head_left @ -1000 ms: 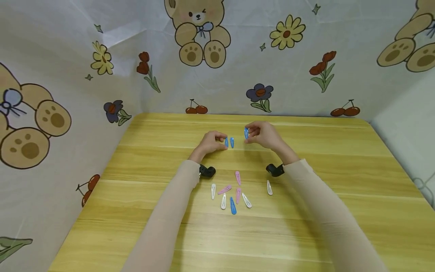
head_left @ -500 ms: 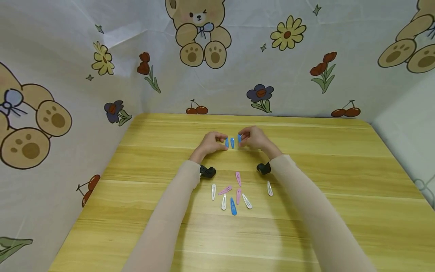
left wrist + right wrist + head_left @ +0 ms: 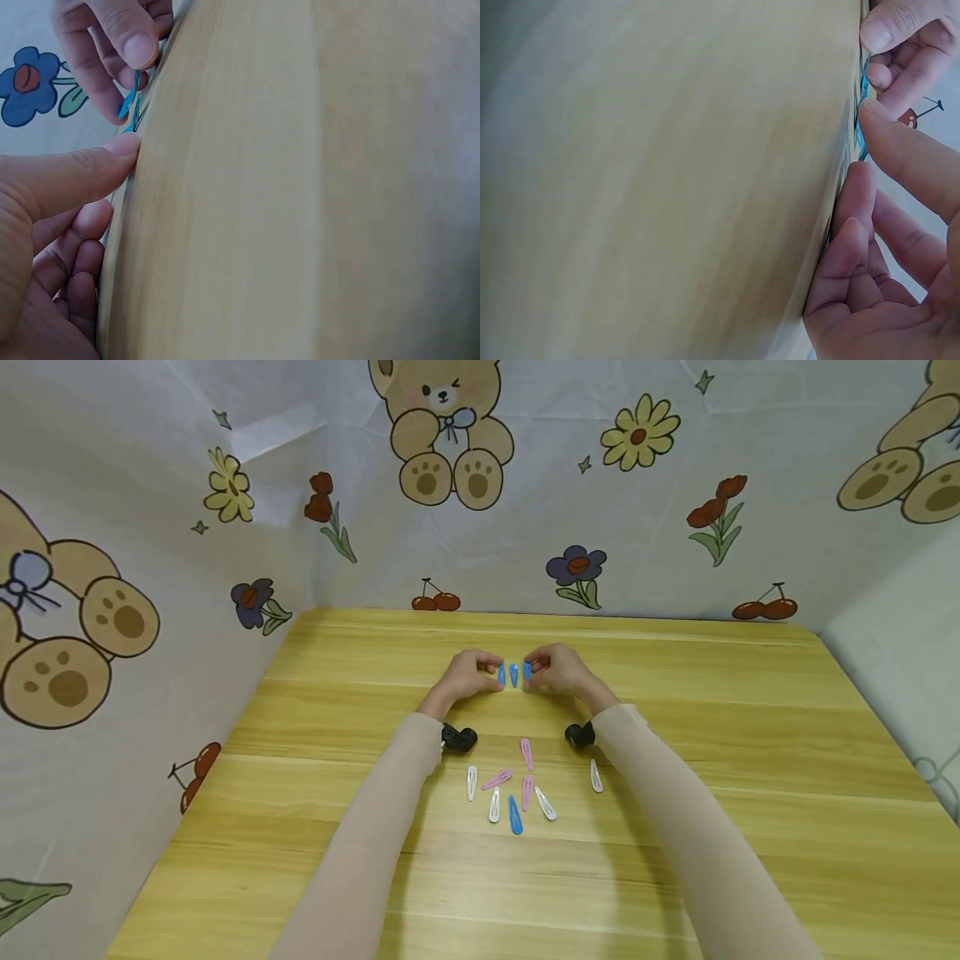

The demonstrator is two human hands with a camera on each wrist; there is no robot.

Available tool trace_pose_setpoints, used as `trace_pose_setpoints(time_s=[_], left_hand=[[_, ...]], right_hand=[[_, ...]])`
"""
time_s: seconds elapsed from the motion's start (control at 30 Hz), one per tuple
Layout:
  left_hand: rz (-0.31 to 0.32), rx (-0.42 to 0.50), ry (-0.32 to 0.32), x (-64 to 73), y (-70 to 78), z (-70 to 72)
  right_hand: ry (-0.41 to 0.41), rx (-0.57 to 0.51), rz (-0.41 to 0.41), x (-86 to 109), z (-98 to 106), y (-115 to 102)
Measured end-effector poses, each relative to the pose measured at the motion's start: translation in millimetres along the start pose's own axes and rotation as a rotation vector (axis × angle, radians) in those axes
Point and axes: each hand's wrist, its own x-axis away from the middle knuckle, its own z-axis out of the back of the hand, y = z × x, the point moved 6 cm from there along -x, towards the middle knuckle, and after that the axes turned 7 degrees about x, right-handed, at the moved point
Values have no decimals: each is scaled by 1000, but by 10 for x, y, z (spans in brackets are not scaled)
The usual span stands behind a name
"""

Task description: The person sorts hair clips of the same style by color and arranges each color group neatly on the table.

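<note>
Three blue snap hair clips stand side by side in a short row toward the back of the wooden table (image 3: 345, 693). My left hand (image 3: 465, 675) pinches the left blue clip (image 3: 501, 675) between thumb and fingertips. At the other end, my right hand (image 3: 562, 670) pinches the right blue clip (image 3: 527, 672). Between them lies the middle blue clip (image 3: 513, 675), touched by neither hand. Both wrist views look low along the tabletop, where the clips show as thin blue slivers (image 3: 136, 112) near the thumbs.
Nearer the front lie a loose blue clip (image 3: 515, 815), several white clips, one white clip (image 3: 596, 776) off to the right, and three pink clips, one pink clip (image 3: 527, 754) farthest back. A bear-and-flower patterned cloth (image 3: 525, 527) hangs behind the table's back edge.
My right hand has moved left and down with its blue clip, bringing it to the table beside the middle one. My left hand has stayed on its clip.
</note>
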Motion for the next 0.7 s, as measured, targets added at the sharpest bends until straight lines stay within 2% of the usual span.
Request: trace_pose_setpoints(time_s=[0.7], left_hand=[[0,-15,2,-7,-4,-4]], right_hand=[[-5,46,-3,17,-19,-19]])
